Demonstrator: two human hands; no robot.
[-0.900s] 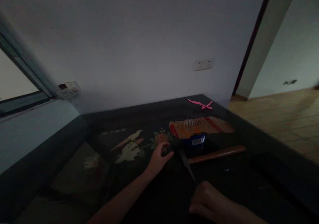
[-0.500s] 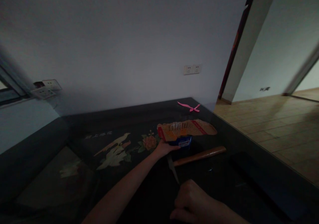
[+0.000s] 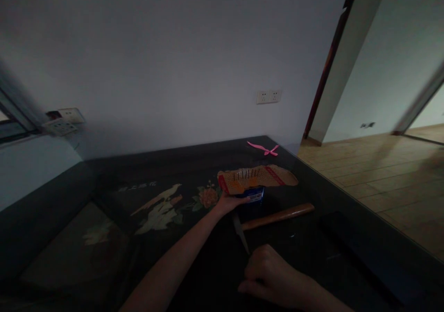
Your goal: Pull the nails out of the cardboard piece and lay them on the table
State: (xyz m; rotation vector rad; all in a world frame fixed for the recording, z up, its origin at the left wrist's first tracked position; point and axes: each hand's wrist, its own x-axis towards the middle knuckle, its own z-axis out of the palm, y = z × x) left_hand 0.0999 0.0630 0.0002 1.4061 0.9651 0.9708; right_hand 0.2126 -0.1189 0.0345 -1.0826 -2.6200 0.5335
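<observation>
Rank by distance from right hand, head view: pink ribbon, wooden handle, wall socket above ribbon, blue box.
1. Wooden handle: just ahead of the right hand.
2. Blue box: at the left hand.
3. Pink ribbon: near the table's far corner.
4. Wall socket: beyond the table.

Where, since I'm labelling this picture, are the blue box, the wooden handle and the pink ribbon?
Blue box point(image 3: 256, 196), head view: on its pale label.
Wooden handle point(image 3: 281, 215), head view: about midway along it.
Pink ribbon point(image 3: 267, 152), head view: where its strips meet.
</observation>
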